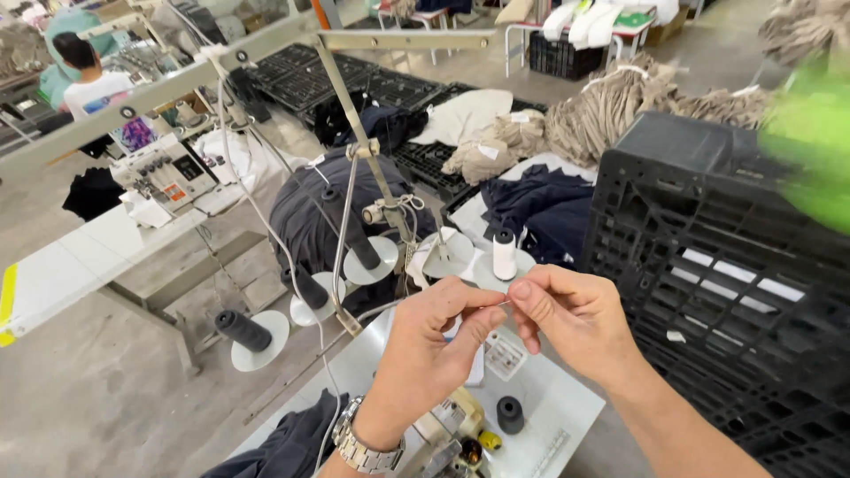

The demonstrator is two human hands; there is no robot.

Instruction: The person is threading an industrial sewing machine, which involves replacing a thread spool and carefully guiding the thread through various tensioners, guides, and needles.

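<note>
So a thin thread (505,305) was being pinched between both hands, right above the sewing table (567,407). The left hand (434,341) had thumb and forefinger pressed together on one end, watch (363,447) on the wrist, and the right hand (571,314) was closed on the other end the same way, fingertips nearly touching. The thread itself was barely visible, just a short pale line between the two pinches.

Behind the hands, a white spool (504,254) was seen standing on the thread stand (390,204), with dark spools (243,330) set on the plates further left. A small dark spool (510,414) was lying on the table near its right edge, close to the sewing machine (452,434). A black crate (726,265) was stacked just beside the table on the right.

By the look of it, two thread ends were being joined or a knot was being made, somewhere mid-step. The next move would probably call for steady fingertips and the ends kept tight, since thread that fine slips easily.
</note>
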